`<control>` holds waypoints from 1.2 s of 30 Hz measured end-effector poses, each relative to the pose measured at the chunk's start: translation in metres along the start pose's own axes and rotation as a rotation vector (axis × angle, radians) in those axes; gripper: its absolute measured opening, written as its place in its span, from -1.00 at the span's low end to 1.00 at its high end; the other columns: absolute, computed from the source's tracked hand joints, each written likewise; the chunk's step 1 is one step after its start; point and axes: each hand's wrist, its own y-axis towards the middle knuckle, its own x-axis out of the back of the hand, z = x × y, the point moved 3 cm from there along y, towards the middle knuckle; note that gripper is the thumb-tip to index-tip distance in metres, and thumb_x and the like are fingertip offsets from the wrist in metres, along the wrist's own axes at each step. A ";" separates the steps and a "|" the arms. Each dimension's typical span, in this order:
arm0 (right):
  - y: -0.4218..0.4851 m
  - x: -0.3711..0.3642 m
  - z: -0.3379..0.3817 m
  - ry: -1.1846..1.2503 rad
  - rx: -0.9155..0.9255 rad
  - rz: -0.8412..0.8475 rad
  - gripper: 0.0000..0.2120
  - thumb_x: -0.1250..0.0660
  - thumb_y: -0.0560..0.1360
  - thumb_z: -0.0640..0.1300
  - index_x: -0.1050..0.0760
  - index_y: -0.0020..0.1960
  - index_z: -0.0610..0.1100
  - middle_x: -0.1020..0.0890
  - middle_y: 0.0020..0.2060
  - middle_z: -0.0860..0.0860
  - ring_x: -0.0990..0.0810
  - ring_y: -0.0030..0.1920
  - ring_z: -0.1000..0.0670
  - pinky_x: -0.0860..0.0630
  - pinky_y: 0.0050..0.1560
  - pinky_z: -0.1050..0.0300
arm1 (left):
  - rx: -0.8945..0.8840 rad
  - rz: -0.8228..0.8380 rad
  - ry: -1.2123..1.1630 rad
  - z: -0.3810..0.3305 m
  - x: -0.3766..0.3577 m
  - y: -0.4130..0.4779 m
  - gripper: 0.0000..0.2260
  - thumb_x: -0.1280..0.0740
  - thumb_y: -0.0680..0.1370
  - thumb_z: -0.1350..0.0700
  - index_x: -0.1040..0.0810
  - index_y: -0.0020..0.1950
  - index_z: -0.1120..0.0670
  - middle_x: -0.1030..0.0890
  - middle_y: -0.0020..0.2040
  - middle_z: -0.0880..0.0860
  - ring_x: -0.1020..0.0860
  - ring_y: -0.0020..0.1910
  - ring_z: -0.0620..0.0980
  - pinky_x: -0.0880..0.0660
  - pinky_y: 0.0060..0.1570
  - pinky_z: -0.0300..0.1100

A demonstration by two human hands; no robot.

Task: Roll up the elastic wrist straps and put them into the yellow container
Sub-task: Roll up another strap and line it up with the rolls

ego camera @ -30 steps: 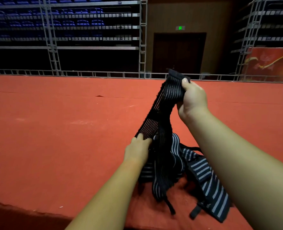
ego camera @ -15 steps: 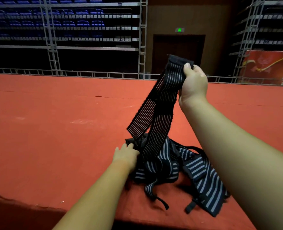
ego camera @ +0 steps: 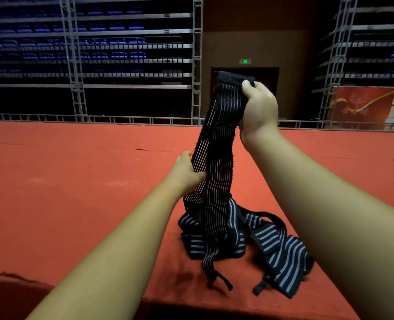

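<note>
We see right hand (ego camera: 258, 109) clamped atop raised strap (ego camera: 216, 158) | left hand (ego camera: 185, 174) fingers pinching its edge | other straps (ego camera: 279, 248) on tabletop (ego camera: 76, 181)

Raised strap (ego camera: 216, 162): black, fine pale pinstripes running lengthwise, plain black cross-bands.
Heaped straps (ego camera: 276, 250): dark navy-black, broader grey stripes.
Worktop (ego camera: 76, 181): orange-red cloth.
Stand seats (ego camera: 113, 26): blue-violet.
Scaffold frames (ego camera: 197, 65): grey metal.
Door sign (ego camera: 245, 61): green.
Banner (ego camera: 364, 107): red, yellow line, white lettering.
</note>
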 end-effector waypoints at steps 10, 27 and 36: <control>-0.009 0.001 0.059 -0.001 0.032 -0.012 -0.77 -0.29 0.71 -0.13 -0.61 0.21 -0.26 -0.70 -0.10 -0.08 -0.68 -0.04 -0.13 -0.56 -0.02 -0.04 | -0.105 0.049 -0.247 -0.060 0.034 -0.032 -0.76 -0.45 0.68 0.08 -0.63 0.34 0.09 -0.70 0.19 0.09 -0.67 0.11 0.02 -0.52 -0.04 -0.20; -0.053 0.027 0.051 -0.226 -0.113 0.102 -0.75 -0.28 0.72 -0.18 -0.68 0.18 -0.29 -0.73 0.16 -0.32 -0.72 0.22 -0.33 -0.61 0.35 -0.33 | -0.248 0.031 -0.703 -0.147 0.059 -0.078 -0.78 -0.30 0.76 0.01 -0.67 0.27 0.07 -0.76 -0.04 0.03 -0.70 -0.13 -0.07 -0.64 -0.20 -0.14; -0.073 0.045 0.051 -0.260 -0.078 0.113 -0.77 -0.29 0.72 -0.14 -0.70 0.15 -0.20 -0.78 0.05 -0.19 -0.77 0.14 -0.24 -0.64 0.31 -0.29 | -0.323 -0.072 -0.822 -0.153 0.050 -0.092 -0.82 -0.39 0.71 0.13 -0.76 0.19 0.14 -0.80 -0.02 0.10 -0.75 -0.10 -0.02 -0.61 -0.20 -0.21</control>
